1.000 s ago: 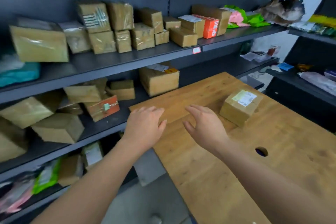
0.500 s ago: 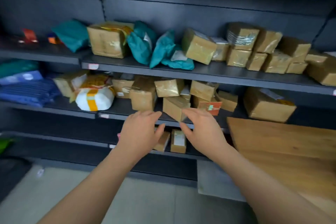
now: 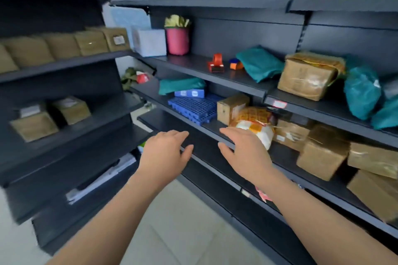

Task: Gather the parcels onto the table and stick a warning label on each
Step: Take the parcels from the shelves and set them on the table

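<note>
Across the facing wall: dark grey metal shelving [image 3: 193,64], several tiers, loaded with parcels. The counter is out of view, so each parcel awaits carrying.

Item: large brown taped cardboard parcel [image 3: 308,77], upper tier, wrapping torn at the top, teal plastic mailer bags [image 3: 361,97] against its side. Probable hazard: bags slump when it is drawn out.

Item: brown cardboard parcels [image 3: 323,153], middle tier, packed touching, some tilted. Probable hazard: pulling one drags a neighbour over the shelf edge.

Item: white-and-orange wrapped rounded bundle [image 3: 261,129], middle tier, front edge, just behind the right hand; contact cannot be told. Soft and rounded, so it may roll or slip from a one-handed hold.

Item: left hand [image 3: 164,153] and right hand [image 3: 245,153], level, apart, each grip spread and holding nothing. Blur at the left suggests haste; a rushed reach could strike the shelf lip.
</note>
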The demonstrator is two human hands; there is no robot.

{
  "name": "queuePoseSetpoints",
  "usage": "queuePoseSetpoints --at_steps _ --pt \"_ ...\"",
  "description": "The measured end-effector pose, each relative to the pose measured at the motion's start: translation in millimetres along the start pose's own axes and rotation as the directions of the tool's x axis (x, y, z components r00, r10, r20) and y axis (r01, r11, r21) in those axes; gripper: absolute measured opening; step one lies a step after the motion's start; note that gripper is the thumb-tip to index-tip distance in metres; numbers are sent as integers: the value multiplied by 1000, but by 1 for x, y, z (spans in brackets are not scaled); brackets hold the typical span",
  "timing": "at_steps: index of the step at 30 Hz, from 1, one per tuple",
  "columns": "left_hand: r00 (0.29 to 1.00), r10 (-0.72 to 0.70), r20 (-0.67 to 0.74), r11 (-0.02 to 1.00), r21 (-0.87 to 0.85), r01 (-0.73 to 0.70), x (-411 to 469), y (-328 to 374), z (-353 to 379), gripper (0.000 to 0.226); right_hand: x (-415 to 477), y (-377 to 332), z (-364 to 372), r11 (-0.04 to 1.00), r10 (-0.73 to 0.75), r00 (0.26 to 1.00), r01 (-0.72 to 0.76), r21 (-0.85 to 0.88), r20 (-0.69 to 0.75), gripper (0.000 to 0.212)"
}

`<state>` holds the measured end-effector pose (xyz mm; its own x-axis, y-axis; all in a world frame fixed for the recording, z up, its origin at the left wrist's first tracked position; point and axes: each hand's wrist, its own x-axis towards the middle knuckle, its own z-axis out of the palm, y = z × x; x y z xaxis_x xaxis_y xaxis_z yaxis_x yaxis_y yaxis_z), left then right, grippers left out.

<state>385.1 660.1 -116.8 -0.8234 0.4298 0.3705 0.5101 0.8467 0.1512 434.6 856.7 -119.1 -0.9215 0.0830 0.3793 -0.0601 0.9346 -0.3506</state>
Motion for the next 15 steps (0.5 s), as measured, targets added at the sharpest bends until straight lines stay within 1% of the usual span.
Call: queuePoseSetpoints --at_steps 6,11,15 --pt "972 -221 -83 972 56 226 3 -120 -27 41 91 -92 67 977 -199 978 192 92 69 41" --pt "918 -375 -126 914 112 389 8 -206 -39 44 157 -160 121 935 -326 938 300 190 121 40" --pt "872 -458 -172 862 153 483 22 -271 -48 45 213 -208 163 894 -414 900 374 248 135 41"
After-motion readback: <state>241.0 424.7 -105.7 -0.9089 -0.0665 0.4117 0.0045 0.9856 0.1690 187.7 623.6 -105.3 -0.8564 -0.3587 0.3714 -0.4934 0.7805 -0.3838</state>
